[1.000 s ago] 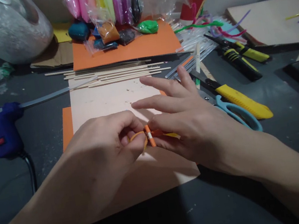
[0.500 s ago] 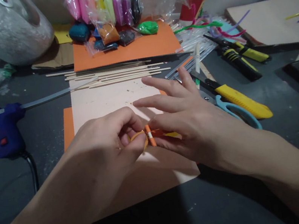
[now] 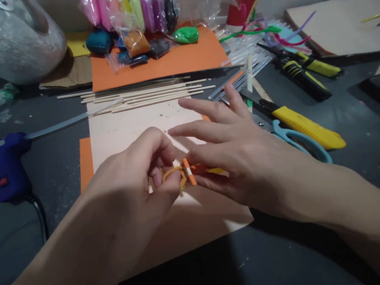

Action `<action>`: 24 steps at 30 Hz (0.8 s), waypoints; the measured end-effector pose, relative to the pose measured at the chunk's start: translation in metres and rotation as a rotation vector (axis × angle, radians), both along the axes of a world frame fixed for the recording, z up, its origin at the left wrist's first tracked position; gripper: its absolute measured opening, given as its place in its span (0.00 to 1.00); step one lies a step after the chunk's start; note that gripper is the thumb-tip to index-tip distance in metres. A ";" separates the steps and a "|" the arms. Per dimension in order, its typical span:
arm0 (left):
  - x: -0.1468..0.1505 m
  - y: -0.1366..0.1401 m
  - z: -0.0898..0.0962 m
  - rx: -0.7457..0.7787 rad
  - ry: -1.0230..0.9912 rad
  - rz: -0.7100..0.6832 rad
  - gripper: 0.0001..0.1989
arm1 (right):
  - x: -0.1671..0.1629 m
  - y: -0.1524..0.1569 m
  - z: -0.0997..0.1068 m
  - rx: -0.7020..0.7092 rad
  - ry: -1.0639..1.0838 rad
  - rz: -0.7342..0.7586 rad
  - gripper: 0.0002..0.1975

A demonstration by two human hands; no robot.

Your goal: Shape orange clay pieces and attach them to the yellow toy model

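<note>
Between my hands, above pale paper (image 3: 115, 130), is a small orange craft piece (image 3: 189, 172) with a white band across a short bar. A thin orange-yellow ring sits at its left end, and a yellow patch shows under my right fingers. My right hand (image 3: 237, 144) pinches the piece between thumb and index finger; its other fingers are stretched out. My left hand (image 3: 143, 169) is curled at the ring, with the thumb against it. The fingertips behind the ring are partly hidden.
A blue glue gun (image 3: 7, 163) lies at the left. Thin wooden sticks (image 3: 153, 95) cross the paper's far end. Bagged clay (image 3: 137, 42) rests on orange sheets behind. At the right are a yellow cutter (image 3: 307, 127), blue-handled scissors (image 3: 295, 142) and black-yellow tools (image 3: 305, 79).
My left index finger has lifted and the left hand has drawn slightly left, showing more of the ring. My right hand keeps its pinch.
</note>
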State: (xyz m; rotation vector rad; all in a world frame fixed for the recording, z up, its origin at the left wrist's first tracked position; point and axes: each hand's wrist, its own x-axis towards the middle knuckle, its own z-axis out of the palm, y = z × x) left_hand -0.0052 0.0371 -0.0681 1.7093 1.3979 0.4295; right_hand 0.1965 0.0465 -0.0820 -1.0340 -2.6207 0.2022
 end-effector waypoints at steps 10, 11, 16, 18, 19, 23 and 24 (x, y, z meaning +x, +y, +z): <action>-0.002 -0.004 0.004 0.010 0.099 -0.053 0.04 | 0.000 0.001 0.000 0.023 0.013 0.012 0.16; -0.003 -0.004 0.003 0.000 0.091 -0.048 0.04 | 0.001 0.001 0.000 0.024 0.010 0.014 0.16; -0.002 -0.005 0.000 -0.034 0.047 -0.029 0.01 | 0.001 0.001 0.002 0.005 -0.009 0.015 0.15; -0.002 -0.004 -0.002 -0.056 0.019 -0.024 0.02 | 0.000 0.001 0.001 0.002 -0.014 0.011 0.14; -0.002 -0.004 -0.003 -0.054 0.002 -0.025 0.04 | 0.000 0.001 0.001 0.005 -0.015 0.010 0.14; -0.005 -0.003 -0.010 0.044 -0.048 -0.034 0.04 | 0.001 0.001 0.000 0.040 -0.009 0.004 0.17; -0.005 -0.002 -0.012 0.068 -0.058 -0.036 0.04 | 0.001 0.001 -0.001 0.045 -0.011 0.002 0.17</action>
